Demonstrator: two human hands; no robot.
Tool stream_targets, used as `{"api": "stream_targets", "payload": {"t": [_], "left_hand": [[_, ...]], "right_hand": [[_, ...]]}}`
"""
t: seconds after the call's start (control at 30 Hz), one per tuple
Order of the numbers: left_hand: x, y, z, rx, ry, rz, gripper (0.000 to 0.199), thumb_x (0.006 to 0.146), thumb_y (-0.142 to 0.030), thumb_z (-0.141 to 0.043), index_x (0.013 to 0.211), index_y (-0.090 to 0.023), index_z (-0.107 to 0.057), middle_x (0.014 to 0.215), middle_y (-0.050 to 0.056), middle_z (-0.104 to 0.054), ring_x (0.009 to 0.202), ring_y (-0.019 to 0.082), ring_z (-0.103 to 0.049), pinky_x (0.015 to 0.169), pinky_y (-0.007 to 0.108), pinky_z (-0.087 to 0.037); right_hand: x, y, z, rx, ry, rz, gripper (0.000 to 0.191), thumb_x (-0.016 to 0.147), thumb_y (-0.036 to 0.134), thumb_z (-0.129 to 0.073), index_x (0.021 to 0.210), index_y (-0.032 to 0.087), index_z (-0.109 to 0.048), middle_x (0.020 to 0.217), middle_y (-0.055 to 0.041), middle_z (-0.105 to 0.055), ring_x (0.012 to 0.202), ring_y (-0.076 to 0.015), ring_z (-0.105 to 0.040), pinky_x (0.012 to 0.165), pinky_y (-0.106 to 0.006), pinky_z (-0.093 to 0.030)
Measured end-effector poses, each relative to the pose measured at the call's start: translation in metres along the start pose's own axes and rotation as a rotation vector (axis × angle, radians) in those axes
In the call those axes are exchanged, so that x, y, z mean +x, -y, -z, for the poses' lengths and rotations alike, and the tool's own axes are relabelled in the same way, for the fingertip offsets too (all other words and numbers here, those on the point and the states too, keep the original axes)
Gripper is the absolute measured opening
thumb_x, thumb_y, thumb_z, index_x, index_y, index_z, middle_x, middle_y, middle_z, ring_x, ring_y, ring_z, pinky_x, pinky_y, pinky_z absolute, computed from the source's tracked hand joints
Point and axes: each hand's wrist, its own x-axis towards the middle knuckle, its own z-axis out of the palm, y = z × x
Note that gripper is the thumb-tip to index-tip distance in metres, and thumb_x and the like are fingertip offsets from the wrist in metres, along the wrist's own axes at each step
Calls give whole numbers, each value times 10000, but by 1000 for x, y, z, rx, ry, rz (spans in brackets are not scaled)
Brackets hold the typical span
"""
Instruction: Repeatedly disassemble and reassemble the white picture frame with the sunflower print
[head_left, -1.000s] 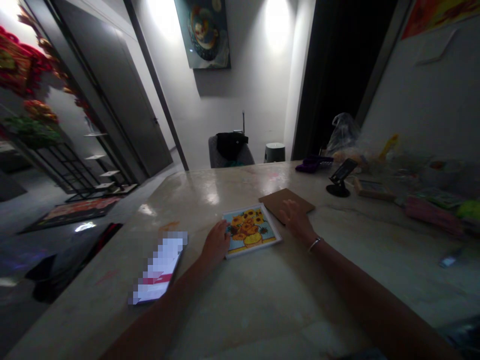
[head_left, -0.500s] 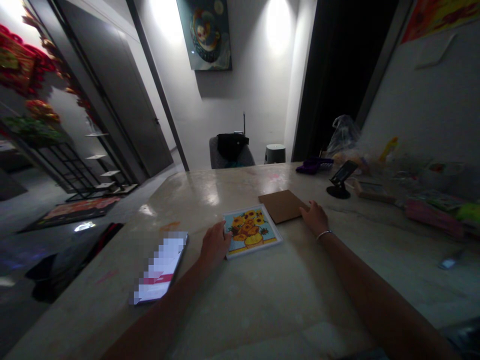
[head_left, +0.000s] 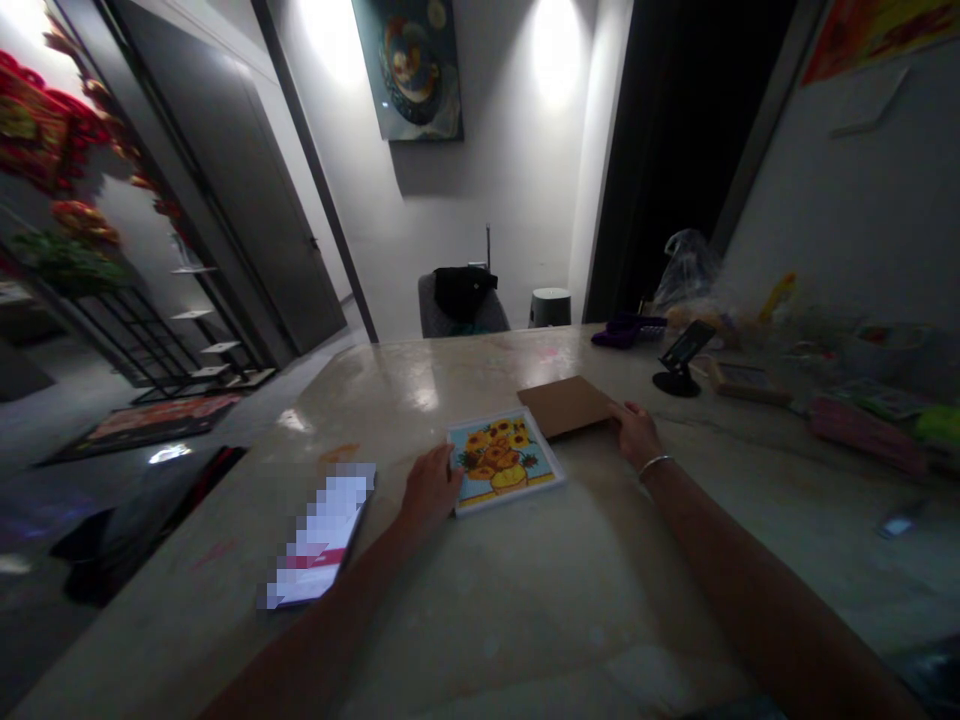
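Note:
A sunflower picture in a white frame lies face up on the table. My left hand is closed on the frame's left edge, the thumb showing against its side. Just behind and to the right is a square brown board, close to the frame's upper right corner. With its fingers pinched on the board's right corner, my right hand holds that side slightly raised off the table. The undersides of both hands' grips are hidden.
Left of my left forearm lies a phone with a blurred screen. A black phone stand stands at the right, near a purple item. Assorted bags and packets crowd the table's right side. Behind the table is a chair.
My right hand has taken hold of the brown board's right corner and lifted it a little, moving slightly to the right. My left hand and the framed picture have barely moved.

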Motion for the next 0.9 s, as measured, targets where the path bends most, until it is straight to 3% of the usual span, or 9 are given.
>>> {"api": "stream_targets", "payload": {"t": [0.13,0.33,0.53,0.73,0.9], "left_hand": [[-2,-4,-3,-22,-7,-42,404,798,-255,-435,1169,-100,-475,1203,112,-530,1101,208,-467,968,314,-320],[-3,-4,-4,-20,0,-55,392,793,-257,-444,1155,-112,-488,1191,100,-541,1089,208,-472,960,312,-324],[-2,-4,-3,-17,-10,-81,367,795,-259,-439,1122,-113,-517,1179,105,-551,1089,206,-476,968,323,-322],[-1,-7,-4,-23,-8,-84,371,787,-248,-439,1121,-112,-527,1179,103,-553,1089,204,-480,968,318,-329],[-1,-7,-4,-20,-17,-97,374,790,-248,-429,1121,-106,-529,1179,111,-553,1093,206,-479,974,325,-327]], "right_hand": [[-11,-1,-9,65,129,-89,179,635,146,-616,790,211,-553,766,9,-629,687,-122,-600,552,-202,-513],[-18,2,-13,208,264,-267,50,781,182,-515,822,199,-537,739,-8,-643,654,-106,-624,580,-220,-535],[-12,1,-13,188,242,-308,52,797,140,-496,788,185,-520,698,-6,-634,607,-93,-618,577,-196,-536],[-11,-1,-19,96,212,-304,107,728,78,-546,707,179,-520,649,-2,-633,547,-101,-605,479,-186,-518],[-16,1,-24,14,159,-253,122,669,52,-536,685,169,-505,641,-2,-623,556,-110,-605,497,-210,-510]]}}
